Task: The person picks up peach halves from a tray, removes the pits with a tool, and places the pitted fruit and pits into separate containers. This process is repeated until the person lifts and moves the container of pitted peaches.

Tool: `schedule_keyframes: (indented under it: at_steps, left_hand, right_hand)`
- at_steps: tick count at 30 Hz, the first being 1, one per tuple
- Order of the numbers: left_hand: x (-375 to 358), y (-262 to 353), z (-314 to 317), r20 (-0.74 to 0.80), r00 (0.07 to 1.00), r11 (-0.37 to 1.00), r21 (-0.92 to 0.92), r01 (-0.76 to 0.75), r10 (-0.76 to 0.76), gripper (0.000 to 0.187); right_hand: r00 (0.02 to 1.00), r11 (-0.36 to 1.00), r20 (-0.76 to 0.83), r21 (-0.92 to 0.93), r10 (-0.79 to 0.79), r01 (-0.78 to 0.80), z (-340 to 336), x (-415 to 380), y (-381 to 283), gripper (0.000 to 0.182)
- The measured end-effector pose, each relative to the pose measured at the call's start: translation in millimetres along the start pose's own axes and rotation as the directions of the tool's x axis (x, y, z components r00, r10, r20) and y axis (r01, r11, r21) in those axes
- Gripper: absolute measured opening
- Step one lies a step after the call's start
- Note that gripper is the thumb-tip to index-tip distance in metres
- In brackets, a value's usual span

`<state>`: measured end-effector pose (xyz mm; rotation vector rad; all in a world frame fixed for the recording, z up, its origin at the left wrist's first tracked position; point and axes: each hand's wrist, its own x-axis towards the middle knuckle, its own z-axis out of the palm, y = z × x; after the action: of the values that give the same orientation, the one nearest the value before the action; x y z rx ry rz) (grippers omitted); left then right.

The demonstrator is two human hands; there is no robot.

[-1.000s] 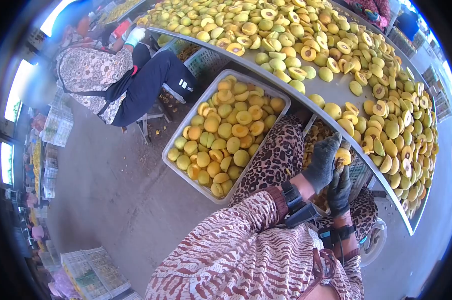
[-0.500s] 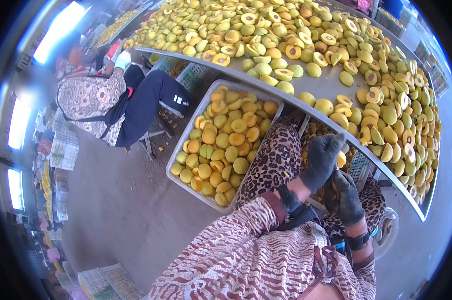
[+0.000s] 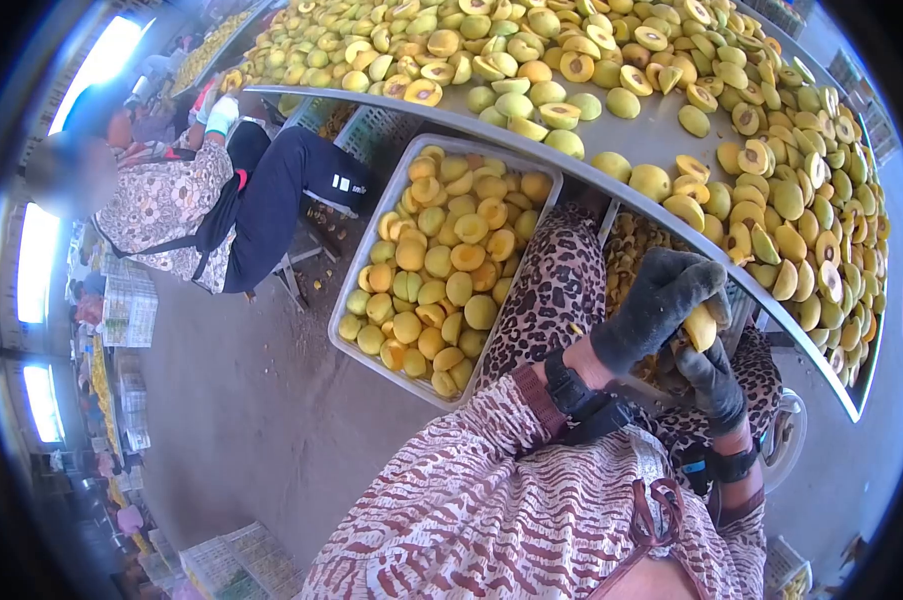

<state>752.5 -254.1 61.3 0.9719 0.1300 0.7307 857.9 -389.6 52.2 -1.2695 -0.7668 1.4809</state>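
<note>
A yellow peach half (image 3: 700,327) sits between my two gloved hands, above my lap. My left hand (image 3: 661,305), in a dark grey glove, is closed around it from above with bent fingers. Just below, my right hand (image 3: 713,382), also in a dark glove, has curled fingers close against the fruit's lower side. Whatever those fingers grip is hidden. Below the hands, brownish pits and scraps (image 3: 631,250) show in a container under the table edge. To the left, a pale crate (image 3: 386,372) holds many pitted peach halves (image 3: 436,265).
A metal table (image 3: 611,132) heaped with cut peaches (image 3: 511,60) curves across the front and right, its edge close to my hands. A co-worker (image 3: 201,200) sits at the left, with a gloved hand at the table. Newspaper-covered crates (image 3: 236,560) stand lower left.
Both hands have shifted slightly right, and the peach half now shows more between them. The left hand has turned around it. My view has shifted slightly; the co-worker's head is more visible.
</note>
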Motion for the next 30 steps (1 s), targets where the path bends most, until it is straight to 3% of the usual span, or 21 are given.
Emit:
schedule_keyframes:
  at_steps: [2,4,5,7,8,10,11,12,13,15,16,17,18,19,21,23,26,27,28,30]
  left_hand:
    - [-2.7,6.0,-7.5,0.061,0.995,0.996,0.043,-0.082,0.08,0.043]
    - [-6.7,-8.6,-32.4,-0.121,0.984,0.989,-0.06,-0.136,0.128,0.043]
    - [-10.3,16.0,-47.0,-0.132,0.991,0.98,-0.196,-0.029,0.003,0.051]
    - [-14.4,36.7,-99.9,-0.371,0.925,0.994,-0.038,-0.1,0.079,0.07]
    - [-21.7,55.9,-121.8,-0.503,0.848,0.985,0.124,-0.12,0.167,0.069]
    - [-39.7,85.6,-183.7,-0.575,0.737,0.901,0.419,-0.109,0.356,0.053]
    - [-48.4,100.7,-214.2,-0.599,0.666,0.834,0.548,-0.063,0.444,0.045]
    - [-54.5,103.0,-262.6,-0.691,0.594,0.88,0.471,-0.063,0.412,0.043]
    - [-61.6,100.9,-307.3,-0.692,0.6,0.881,0.47,-0.05,0.403,0.043]
    - [-71.6,94.2,-380.7,-0.618,0.605,0.661,0.725,0.193,0.501,0.042]
    - [-79.1,87.4,-405.4,-0.619,0.611,0.661,0.723,0.199,0.494,0.042]
    - [-81.3,85.6,-410.6,-0.511,0.72,0.333,0.858,0.391,0.47,0.037]
    - [-80.6,82.9,-416.2,-0.422,0.82,-0.059,0.876,0.479,0.388,0.032]
    - [-80.8,78.5,-419.9,-0.462,0.782,-0.034,0.852,0.522,0.419,0.022]
    - [-81.0,72.4,-430.8,-0.453,0.791,-0.043,0.857,0.513,0.411,0.023]
    - [-97.3,82.9,-443.7,-0.404,0.834,-0.224,0.833,0.505,0.376,0.023]
    - [-85.4,72.9,-462.8,-0.388,0.892,-0.332,0.83,0.448,0.233,0.025]
    - [-79.9,60.6,-466.5,-0.369,0.906,-0.367,0.829,0.422,0.208,0.026]
    - [-77.6,59.2,-473.5,-0.356,0.912,-0.439,0.799,0.411,0.204,0.026]
    - [-67.0,55.1,-461.2,-0.335,0.919,-0.569,0.723,0.392,0.207,0.028]
  right_hand:
    - [0.999,0.993,-0.034,-0.115,0.005,-0.009,4.8,3.1,-3.8,0.043]
    - [0.998,0.973,-0.063,-0.231,-0.007,-0.008,15.1,11.6,-13.9,0.046]
    - [1.0,0.972,0.002,-0.232,-0.029,0.029,13.6,18.3,-11.6,0.047]
    - [0.996,0.966,0.08,-0.251,-0.046,0.065,17.5,29.5,-22.5,0.042]
    - [0.996,0.967,0.078,-0.247,-0.044,0.062,10.4,28.7,-14.7,0.042]
    - [0.992,0.944,-0.124,-0.324,0.019,-0.059,-9.2,19.8,10.3,0.039]
    - [0.994,0.958,-0.101,-0.276,0.05,-0.077,-6.4,22.6,5.1,0.033]
    - [0.993,0.961,-0.108,-0.266,0.055,-0.082,-4.2,25.3,7.0,0.033]
    - [0.991,0.964,-0.124,-0.251,0.058,-0.088,-2.4,27.2,10.2,0.032]
    - [0.986,0.967,-0.123,-0.214,0.114,-0.139,-3.0,31.8,16.3,0.033]
    - [0.985,0.968,-0.129,-0.206,0.119,-0.144,3.3,35.0,16.1,0.033]
    - [0.984,0.952,-0.167,-0.283,0.069,-0.115,11.9,38.5,13.4,0.032]
    - [0.98,0.928,-0.199,-0.362,0.015,-0.088,16.0,43.0,11.3,0.032]
    - [0.978,0.927,-0.206,-0.364,0.015,-0.091,13.5,46.9,11.5,0.032]
    - [0.987,0.958,-0.153,-0.271,0.049,-0.09,5.4,44.9,13.1,0.027]
    - [0.932,0.958,-0.275,-0.093,0.236,-0.27,7.8,47.5,19.2,0.024]
    - [0.948,0.886,-0.289,-0.396,0.13,-0.242,7.1,49.7,34.6,0.031]
    - [0.945,0.883,-0.178,-0.344,0.274,-0.32,5.5,49.6,28.9,0.033]
    - [0.95,0.953,-0.249,-0.189,0.189,-0.239,19.3,47.0,30.7,0.04]
    - [0.974,0.973,-0.157,-0.137,0.163,-0.185,13.7,49.2,32.9,0.04]
